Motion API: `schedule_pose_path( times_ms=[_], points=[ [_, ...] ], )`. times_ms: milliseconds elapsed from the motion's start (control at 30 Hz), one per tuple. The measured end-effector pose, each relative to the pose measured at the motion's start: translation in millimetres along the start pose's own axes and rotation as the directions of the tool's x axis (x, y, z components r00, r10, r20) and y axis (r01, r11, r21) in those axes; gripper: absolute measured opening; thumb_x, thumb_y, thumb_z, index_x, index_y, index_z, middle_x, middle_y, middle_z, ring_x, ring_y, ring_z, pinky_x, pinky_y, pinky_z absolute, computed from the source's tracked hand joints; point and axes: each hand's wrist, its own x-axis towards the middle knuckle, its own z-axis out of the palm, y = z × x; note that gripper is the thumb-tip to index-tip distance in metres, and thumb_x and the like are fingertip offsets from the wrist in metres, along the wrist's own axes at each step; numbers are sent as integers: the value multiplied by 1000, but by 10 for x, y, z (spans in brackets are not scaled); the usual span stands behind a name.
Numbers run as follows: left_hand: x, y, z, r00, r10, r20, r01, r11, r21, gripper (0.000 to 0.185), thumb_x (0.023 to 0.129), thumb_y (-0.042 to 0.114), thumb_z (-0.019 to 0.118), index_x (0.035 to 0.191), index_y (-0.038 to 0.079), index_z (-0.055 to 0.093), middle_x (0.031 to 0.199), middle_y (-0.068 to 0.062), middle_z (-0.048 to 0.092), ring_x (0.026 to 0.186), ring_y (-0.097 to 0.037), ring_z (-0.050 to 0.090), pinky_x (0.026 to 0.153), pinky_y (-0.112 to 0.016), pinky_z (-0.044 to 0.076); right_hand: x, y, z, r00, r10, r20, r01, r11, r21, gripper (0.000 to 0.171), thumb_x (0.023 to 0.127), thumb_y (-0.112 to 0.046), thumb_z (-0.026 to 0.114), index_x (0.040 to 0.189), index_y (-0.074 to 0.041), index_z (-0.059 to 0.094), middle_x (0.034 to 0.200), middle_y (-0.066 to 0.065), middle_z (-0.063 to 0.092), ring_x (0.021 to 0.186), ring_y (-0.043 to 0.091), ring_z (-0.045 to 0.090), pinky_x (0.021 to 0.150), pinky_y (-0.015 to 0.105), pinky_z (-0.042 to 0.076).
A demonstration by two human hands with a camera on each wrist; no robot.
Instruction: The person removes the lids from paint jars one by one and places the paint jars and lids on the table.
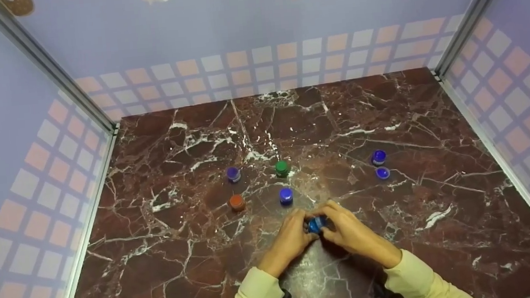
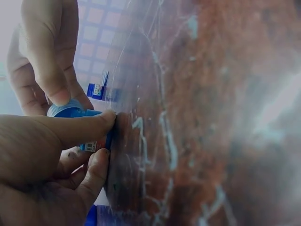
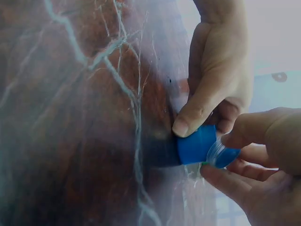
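Head view shows a marble table [image 1: 168,253] with small paint jars set out toward its middle. Going from the left: a purple jar [image 1: 233,174] with an orange jar [image 1: 236,202] just nearer the front edge, then a green jar [image 1: 282,168] with a blue-lidded jar [image 1: 286,195] in front of it. Nearer the front edge, about midway across, both hands meet over a blue jar [image 1: 315,224]. The left hand [image 1: 291,239] grips the jar's body, thumb and fingers curled round it; in the left wrist view its thumb lies along the jar [image 2: 75,112]. The right hand [image 1: 346,228] pinches the blue cap [image 3: 197,145] between thumb and fingers; in the right wrist view the cap stands beside the clear rim of the jar, touching it. Toward the right edge, well apart from the hands, another blue jar [image 1: 379,157] stands with a loose blue lid [image 1: 382,173] just in front of it.
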Motion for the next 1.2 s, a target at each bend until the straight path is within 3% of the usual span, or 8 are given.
schedule_pose_path(
  times_ms=[133,300,600,900,1033,1200],
  points=[
    [6,27,-4,999,-34,24,34,999,-2,34,80,3,85,107,3,65,96,-4,60,89,-19,59,83,-32,51,-40,45,-15,996,88,-24,-85,988,129,41,77,17,71,116,5,67,114,11,64,103,30,67,90,43,57],
    [5,57,-9,999,-36,28,36,999,7,34,82,4,85,109,2,66,98,-6,61,90,-21,61,84,-32,52,-83,90,-39,982,183,-41,-158,925,346,38,78,19,68,115,9,65,114,20,65,102,39,68,88,47,58],
    [3,85,-24,999,-28,46,26,999,32,34,84,7,84,112,2,65,103,-7,61,94,-22,58,88,-37,51,-156,195,-88,962,271,-36,-231,877,421,38,81,16,69,118,8,64,106,21,69,82,19,65,72,29,57],
    [24,133,-22,999,-10,35,7,998,69,33,83,5,84,110,0,65,105,-9,61,102,-28,62,93,-39,53,-216,225,-139,941,340,-11,-282,800,530,41,81,18,66,120,16,56,110,28,61,91,22,66,81,27,57],
    [67,161,-13,1000,-11,30,8,996,89,32,83,5,84,107,0,65,104,-8,60,101,-28,62,92,-39,53,-241,250,-155,939,343,-9,-288,801,525,45,79,20,66,123,17,56,115,28,57,97,25,64,88,27,57],
    [143,172,11,1000,-9,30,6,995,104,30,83,6,84,107,1,65,102,-8,62,99,-27,63,91,-38,53,-265,276,-194,935,353,-29,-313,861,401,48,77,18,68,124,11,64,116,19,59,98,22,59,89,24,53]
  ],
)
